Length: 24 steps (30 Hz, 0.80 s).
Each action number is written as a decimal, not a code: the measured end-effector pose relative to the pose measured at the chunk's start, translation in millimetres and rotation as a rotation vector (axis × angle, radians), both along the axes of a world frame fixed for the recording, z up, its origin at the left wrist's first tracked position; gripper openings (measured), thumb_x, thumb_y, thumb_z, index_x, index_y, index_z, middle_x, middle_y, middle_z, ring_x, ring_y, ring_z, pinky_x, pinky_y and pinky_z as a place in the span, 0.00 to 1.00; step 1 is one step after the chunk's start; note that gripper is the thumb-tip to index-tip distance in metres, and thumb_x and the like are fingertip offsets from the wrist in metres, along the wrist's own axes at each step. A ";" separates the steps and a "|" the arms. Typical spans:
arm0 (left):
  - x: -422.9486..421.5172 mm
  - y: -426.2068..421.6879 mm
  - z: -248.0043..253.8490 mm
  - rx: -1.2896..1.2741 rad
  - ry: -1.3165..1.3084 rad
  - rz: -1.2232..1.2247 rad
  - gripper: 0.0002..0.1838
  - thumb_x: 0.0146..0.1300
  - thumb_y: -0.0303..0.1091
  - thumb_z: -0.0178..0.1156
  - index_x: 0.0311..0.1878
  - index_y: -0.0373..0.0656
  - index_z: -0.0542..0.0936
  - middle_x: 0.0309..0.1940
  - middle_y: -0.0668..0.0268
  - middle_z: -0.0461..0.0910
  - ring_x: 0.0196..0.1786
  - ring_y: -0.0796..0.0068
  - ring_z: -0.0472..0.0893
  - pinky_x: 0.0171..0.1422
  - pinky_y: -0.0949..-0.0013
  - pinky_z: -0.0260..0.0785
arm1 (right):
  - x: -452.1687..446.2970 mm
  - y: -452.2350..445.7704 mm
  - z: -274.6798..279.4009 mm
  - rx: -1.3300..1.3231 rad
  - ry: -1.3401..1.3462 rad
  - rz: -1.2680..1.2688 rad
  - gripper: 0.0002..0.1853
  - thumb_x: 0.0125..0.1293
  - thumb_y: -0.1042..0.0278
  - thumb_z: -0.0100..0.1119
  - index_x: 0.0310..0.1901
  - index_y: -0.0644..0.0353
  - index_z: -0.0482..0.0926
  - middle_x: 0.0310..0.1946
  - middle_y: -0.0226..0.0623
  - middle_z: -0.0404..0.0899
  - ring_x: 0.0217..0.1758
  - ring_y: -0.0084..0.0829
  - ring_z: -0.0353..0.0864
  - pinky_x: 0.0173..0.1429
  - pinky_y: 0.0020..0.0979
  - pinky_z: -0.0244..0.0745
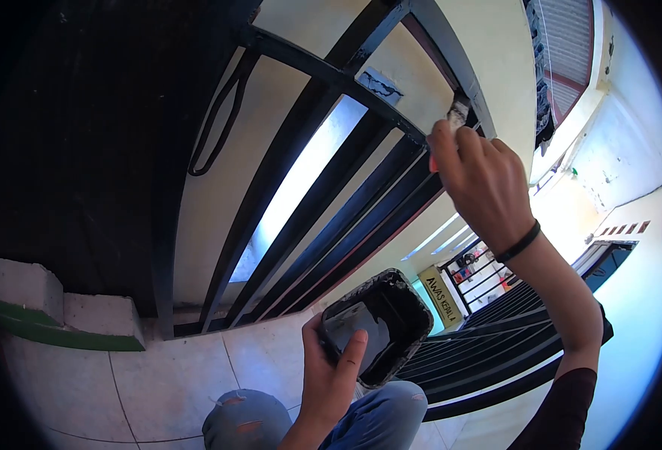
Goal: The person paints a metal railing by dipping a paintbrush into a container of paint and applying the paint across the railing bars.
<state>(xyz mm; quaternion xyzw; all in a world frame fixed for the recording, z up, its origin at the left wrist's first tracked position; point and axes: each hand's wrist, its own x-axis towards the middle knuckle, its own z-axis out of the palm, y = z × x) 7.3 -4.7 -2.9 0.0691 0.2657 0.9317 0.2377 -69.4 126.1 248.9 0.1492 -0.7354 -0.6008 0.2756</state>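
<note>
While my left hand (pixel 329 379) holds a squarish black container (pixel 421 341) low in front of me, thumb over its near side and fingers behind, my right hand (pixel 488 176) is closed around a paintbrush (pixel 458 112). The container sits just above my knees (pixel 244 420), its mouth facing up toward me, the rim smeared and the inside dark with a greyish patch. A dark mark shows on my left thumb. I have the brush raised at the black metal frame (pixel 308 64), its dark-tipped bristles at the inner edge of the curved outer bar; whether they press on it I can't quite tell. A bit of red handle shows below my fingers, and a black band (pixel 520 241) circles my right wrist.

To the left, a long black loop (pixel 218 112) hangs by the bars, and a green-edged step (pixel 94 322) stands on the tiled floor (pixel 166 390). Beyond the container are a sign reading "AWAS KEPALA" (pixel 442 300) and more black railings (pixel 488 352).
</note>
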 end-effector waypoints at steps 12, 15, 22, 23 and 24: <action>-1.4 1.1 -9.2 -0.002 0.020 -0.025 0.33 0.76 0.40 0.64 0.71 0.33 0.58 0.59 0.55 0.75 0.58 0.73 0.77 0.64 0.69 0.72 | 0.6 -6.6 5.5 0.139 -0.059 0.046 0.16 0.69 0.70 0.66 0.53 0.69 0.80 0.32 0.36 0.80 0.25 0.21 0.80 0.28 0.25 0.73; -1.0 -0.3 -8.4 0.001 0.020 -0.038 0.33 0.76 0.40 0.64 0.71 0.33 0.58 0.59 0.55 0.75 0.59 0.73 0.77 0.64 0.69 0.73 | 15.2 -6.7 9.5 0.109 -0.064 0.201 0.17 0.68 0.70 0.68 0.55 0.68 0.80 0.38 0.41 0.84 0.28 0.23 0.84 0.30 0.27 0.77; -1.4 -1.7 -7.5 -0.013 0.022 -0.034 0.35 0.76 0.41 0.64 0.72 0.32 0.56 0.60 0.54 0.74 0.60 0.71 0.76 0.66 0.68 0.71 | 17.0 29.2 5.2 0.027 -0.071 0.181 0.21 0.69 0.69 0.69 0.60 0.66 0.79 0.43 0.46 0.87 0.31 0.26 0.88 0.32 0.27 0.80; -1.8 -0.2 -8.3 -0.015 0.030 -0.021 0.35 0.76 0.41 0.64 0.72 0.32 0.56 0.61 0.53 0.74 0.60 0.71 0.76 0.66 0.68 0.71 | 12.1 27.4 11.3 0.025 -0.069 0.252 0.21 0.68 0.69 0.69 0.60 0.65 0.79 0.43 0.46 0.87 0.31 0.27 0.88 0.33 0.27 0.80; -2.2 -0.6 -7.4 -0.017 0.027 -0.028 0.35 0.76 0.41 0.64 0.72 0.32 0.56 0.61 0.53 0.74 0.61 0.71 0.76 0.67 0.68 0.70 | 10.5 23.5 14.2 0.022 -0.068 0.322 0.21 0.68 0.69 0.70 0.60 0.65 0.79 0.43 0.46 0.87 0.32 0.27 0.88 0.33 0.27 0.81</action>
